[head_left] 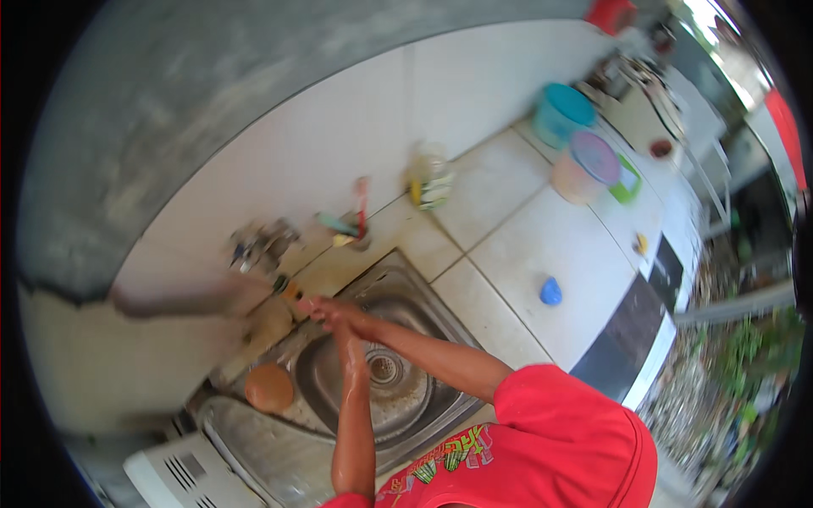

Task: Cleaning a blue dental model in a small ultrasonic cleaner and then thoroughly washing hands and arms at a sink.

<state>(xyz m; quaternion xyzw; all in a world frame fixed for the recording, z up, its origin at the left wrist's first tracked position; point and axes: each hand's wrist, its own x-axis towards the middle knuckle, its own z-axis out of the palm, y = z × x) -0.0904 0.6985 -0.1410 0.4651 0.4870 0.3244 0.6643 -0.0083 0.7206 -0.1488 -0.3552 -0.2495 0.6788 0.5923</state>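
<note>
My left hand (343, 328) and my right hand (326, 310) meet over the far left side of a metal sink (309, 383). They overlap, and blur hides how the fingers lie. Both forearms look wet. Just beyond the fingertips is the end of a tap (290, 288), with a yellow and black piece on it. Whether water runs from it I cannot make out. The drain (384, 367) lies between my forearms at the bottom of the basin. A round, orange-brown object (269, 388) rests on the sink's left part.
Behind the sink stand a cup with toothbrushes (357, 230) and a clear bag (430, 178). Along the tiled counter are a blue scrunched item (550, 291), a lidded tub (584, 168) and a teal bucket (562, 115). A white, vented appliance (190, 474) is at lower left.
</note>
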